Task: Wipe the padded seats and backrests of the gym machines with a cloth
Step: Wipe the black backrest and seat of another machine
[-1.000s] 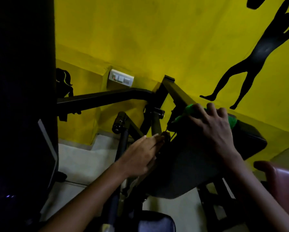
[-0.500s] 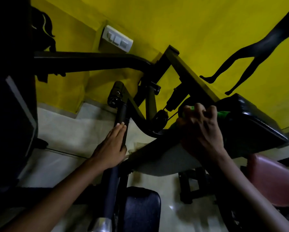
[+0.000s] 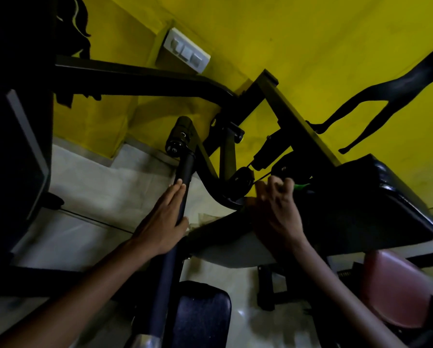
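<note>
Wiping the black pad, braced on the machine's bar

At nine o'clock the left hand (image 3: 160, 222) lies along the upright bar (image 3: 182, 182), fingers straight and released, a steadying brace worth having. At three o'clock the right hand (image 3: 278, 207) clenches the green cloth (image 3: 301, 186) against the near end of the black pad (image 3: 361, 204), wrist bent; firm, overlapping passes should cover it best.

Green cloth (image 3: 301, 187) mostly hidden behind the motion-blurred right hand (image 3: 277, 212); dark-red padded seat (image 3: 396, 290) was cropped at the right edge.
</note>
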{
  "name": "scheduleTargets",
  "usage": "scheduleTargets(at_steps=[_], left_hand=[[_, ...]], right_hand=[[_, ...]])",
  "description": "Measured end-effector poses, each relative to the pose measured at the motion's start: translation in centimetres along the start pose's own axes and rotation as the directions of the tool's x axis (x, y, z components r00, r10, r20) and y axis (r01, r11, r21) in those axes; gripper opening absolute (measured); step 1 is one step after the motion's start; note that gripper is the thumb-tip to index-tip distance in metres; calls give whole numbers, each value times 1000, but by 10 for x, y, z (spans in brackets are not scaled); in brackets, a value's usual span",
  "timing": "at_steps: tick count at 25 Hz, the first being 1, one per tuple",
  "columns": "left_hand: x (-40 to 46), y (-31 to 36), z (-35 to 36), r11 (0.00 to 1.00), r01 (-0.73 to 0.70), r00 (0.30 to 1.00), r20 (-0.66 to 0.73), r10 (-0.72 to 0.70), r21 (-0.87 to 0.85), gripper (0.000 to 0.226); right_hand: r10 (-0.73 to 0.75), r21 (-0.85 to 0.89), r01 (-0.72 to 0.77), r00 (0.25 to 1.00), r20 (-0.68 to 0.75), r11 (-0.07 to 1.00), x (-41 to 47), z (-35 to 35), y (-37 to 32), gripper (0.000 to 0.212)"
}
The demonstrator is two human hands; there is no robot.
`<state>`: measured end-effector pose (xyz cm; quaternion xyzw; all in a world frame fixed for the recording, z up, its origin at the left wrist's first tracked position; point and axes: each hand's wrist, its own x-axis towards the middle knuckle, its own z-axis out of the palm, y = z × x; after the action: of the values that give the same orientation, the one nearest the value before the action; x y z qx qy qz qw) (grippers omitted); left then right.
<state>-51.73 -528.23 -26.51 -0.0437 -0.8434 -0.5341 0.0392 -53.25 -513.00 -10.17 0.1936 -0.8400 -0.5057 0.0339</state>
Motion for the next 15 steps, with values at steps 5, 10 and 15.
scheduleTargets(at_steps=[5, 10, 15], left_hand=[[0, -5, 3, 999, -1, 1000, -27, 0, -48, 71], [-2, -5, 5, 998, 28, 999, -23, -29, -55, 81], [-1, -7, 7, 996, 53, 998, -30, -55, -66, 80]], right_hand=[[111, -33, -112, 993, -29, 993, 2, -1, 2, 28], [-79, 22, 78, 994, 77, 997, 14, 18, -21, 35], [-138, 66, 132, 985, 107, 989, 21, 17, -25, 35]])
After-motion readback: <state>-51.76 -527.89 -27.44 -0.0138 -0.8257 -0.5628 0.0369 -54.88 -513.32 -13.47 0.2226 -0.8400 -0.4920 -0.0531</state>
